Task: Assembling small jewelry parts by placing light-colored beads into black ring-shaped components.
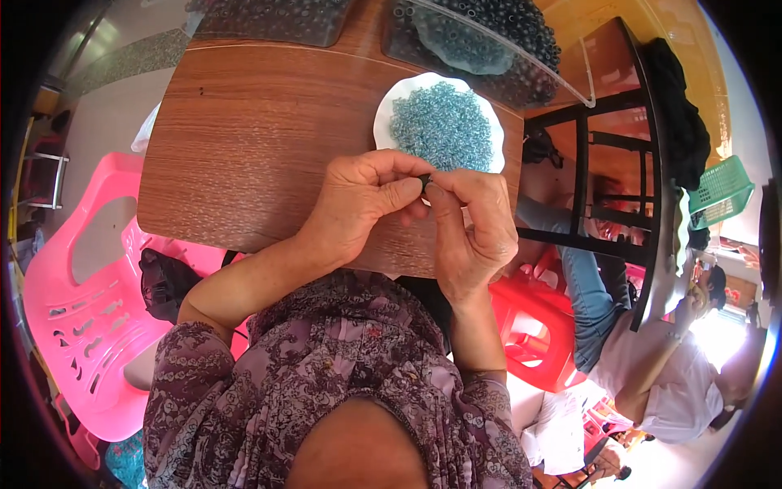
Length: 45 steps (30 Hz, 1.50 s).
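Over the table's near right part, my left hand [350,204] and my right hand [475,224] meet fingertip to fingertip. Between their thumbs and forefingers is a small dark piece [425,181], mostly covered by the fingers, so its full shape cannot be made out. Both hands are closed in a pinch on it. Just beyond them stands a white scalloped plate [383,126] heaped with tiny clear bluish pieces [444,122]. My right fingers overlap the plate's near edge in the picture.
Clear bins of dark ring-shaped pieces [521,41] stand along the far side of the brown wooden table [244,147]. A pink plastic chair [90,310] is at left, a red stool [529,334] at right. Another person [660,391] sits at right beside a black-framed table [582,179].
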### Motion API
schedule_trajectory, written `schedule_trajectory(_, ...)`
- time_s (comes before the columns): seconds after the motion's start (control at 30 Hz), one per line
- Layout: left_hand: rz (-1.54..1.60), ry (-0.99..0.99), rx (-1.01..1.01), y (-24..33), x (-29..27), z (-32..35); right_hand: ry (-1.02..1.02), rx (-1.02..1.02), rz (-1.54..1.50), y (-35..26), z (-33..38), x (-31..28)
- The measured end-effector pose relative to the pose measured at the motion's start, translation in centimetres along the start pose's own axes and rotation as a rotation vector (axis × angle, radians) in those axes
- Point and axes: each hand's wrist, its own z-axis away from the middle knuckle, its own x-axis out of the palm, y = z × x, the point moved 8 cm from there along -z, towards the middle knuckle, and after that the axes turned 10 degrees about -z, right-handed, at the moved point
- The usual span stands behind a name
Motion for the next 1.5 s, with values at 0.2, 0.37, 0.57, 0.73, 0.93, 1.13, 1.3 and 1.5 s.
schedule_trajectory(0.2,0.276,-0.093,-0.132,-1.3,-0.2,-0.4,0.051,0.099,-0.165,0.9,0.2,-0.3)
schedule_trajectory(0.37,0.281,-0.031,-0.108,-1.2,-0.3,-0.6,0.045,0.15,-0.167,1.5,0.1,0.0)
schedule_trajectory(0.57,0.148,0.012,0.006,-0.8,-0.8,-0.7,-0.007,0.157,-0.068,1.2,-0.1,0.2)
schedule_trajectory(0.73,0.055,0.049,0.053,-0.3,-0.8,-0.3,-0.016,0.111,-0.062,1.3,-0.2,0.4)
schedule_trajectory(0.93,0.252,0.034,-0.05,-1.9,-0.7,-0.9,0.021,0.04,-0.01,1.3,0.3,0.9)
schedule_trajectory(1.13,0.494,-0.029,-0.183,-2.5,0.3,-1.2,0.02,-0.098,0.127,0.5,0.9,1.5)
schedule_trajectory(1.3,0.444,-0.046,-0.204,-2.9,0.0,-0.8,-0.018,-0.09,0.105,0.7,1.0,1.7)
schedule_trajectory(1.5,0.5,-0.092,-0.179,-1.7,0.3,-1.2,-0.004,-0.1,0.132,0.5,0.5,1.4)
